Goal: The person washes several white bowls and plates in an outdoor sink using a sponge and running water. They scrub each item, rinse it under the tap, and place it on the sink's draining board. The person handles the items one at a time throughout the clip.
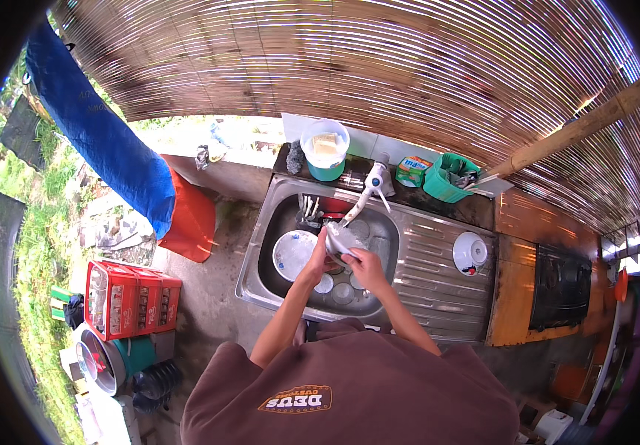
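Note:
Under the running faucet [357, 207], a white bowl [342, 245] is held tilted over the sink. My left hand [316, 260] grips its left side, and my right hand [366, 268] has hold of its lower right edge. Water runs onto the bowl from the spout. A white plate [292, 257] with blue marks lies in the steel sink basin [266, 281], left of my hands. Several glasses [343, 293] rest on the basin floor below the bowl. Utensils [310, 208] stand in a dark holder at the basin's back left corner.
An overturned white bowl [470, 253] sits on the ribbed drainboard [436, 278]. Behind the sink are a clear tub [325, 146], a dish soap pack [412, 171] and a green basket [447, 179] of utensils. A black stove [560, 286] stands right; red bottle crates [131, 300] are left.

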Tool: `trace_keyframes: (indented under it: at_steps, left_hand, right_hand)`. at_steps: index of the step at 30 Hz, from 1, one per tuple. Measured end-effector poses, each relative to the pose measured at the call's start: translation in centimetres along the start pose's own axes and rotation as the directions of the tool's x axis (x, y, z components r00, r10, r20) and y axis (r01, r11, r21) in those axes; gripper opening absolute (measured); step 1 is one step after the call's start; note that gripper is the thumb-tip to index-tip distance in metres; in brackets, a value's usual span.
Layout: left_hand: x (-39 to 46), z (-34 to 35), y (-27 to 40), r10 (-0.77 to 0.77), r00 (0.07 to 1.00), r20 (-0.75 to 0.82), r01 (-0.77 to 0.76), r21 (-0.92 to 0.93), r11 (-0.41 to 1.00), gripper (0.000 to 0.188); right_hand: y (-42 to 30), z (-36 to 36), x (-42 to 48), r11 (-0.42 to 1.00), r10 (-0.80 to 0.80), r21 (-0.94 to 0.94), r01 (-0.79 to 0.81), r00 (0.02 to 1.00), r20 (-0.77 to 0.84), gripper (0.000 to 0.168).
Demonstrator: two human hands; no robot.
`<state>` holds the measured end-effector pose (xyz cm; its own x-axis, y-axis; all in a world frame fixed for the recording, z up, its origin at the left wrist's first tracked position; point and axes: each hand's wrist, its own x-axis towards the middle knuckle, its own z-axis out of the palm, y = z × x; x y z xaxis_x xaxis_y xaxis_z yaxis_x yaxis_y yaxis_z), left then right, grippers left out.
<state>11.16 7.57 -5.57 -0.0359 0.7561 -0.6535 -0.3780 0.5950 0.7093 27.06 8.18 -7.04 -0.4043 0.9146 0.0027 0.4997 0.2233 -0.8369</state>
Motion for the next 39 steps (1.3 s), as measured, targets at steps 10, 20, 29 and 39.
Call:
trace_keyframes:
  at_steps: [10,20,29,39]
  left_hand:
    - [4.6,0.8,-4.1,0.108,0.993,0.048,-0.107,-0.015,0.994,0.045]
    - [4.6,-2.1,-2.3,0.313,0.882,-0.352,-0.360,-0.075,0.930,0.025]
    - [-2.4,-7.0,-0.9,0.378,0.903,-0.204,-0.380,0.032,0.924,0.064]
    - [-1.1,-3.7,-0.1,0.257,0.963,-0.086,-0.246,0.118,0.962,0.076]
  right_hand:
    - [2.4,-4.1,-0.4,0.276,0.493,0.937,-0.215,0.868,0.054,0.025]
    - [4.0,2.7,4.6,0.589,0.612,0.697,-0.409,0.789,-0.054,0.041]
    - [5.0,11.4,10.8,0.637,0.561,0.626,-0.450,0.827,0.024,0.042]
    - [4.2,3.3,6.9,0.652,0.594,0.654,-0.383,0.794,-0.127,0.028]
